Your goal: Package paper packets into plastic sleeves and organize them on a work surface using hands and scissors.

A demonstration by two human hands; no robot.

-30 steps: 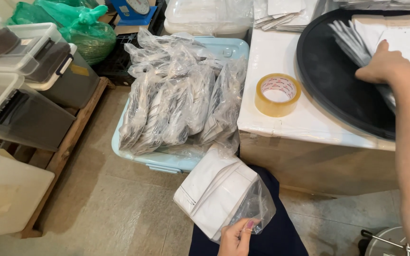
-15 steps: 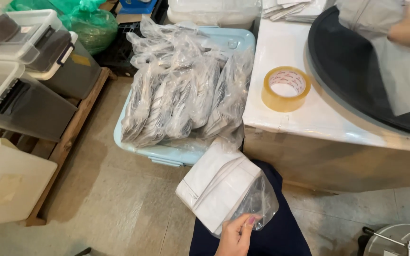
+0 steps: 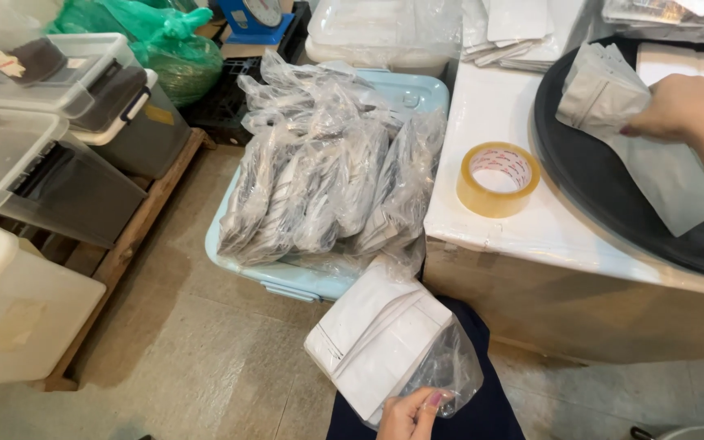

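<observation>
Left hand (image 3: 407,414) near bottom, fingers pinched on clear bag (image 3: 393,346) of white pouches over lap. Right hand (image 3: 674,106) far right, fingers closed on grey pouch stack (image 3: 605,94) above black tray (image 3: 613,212). Keep stack squared, hold bag mouth wide.
</observation>
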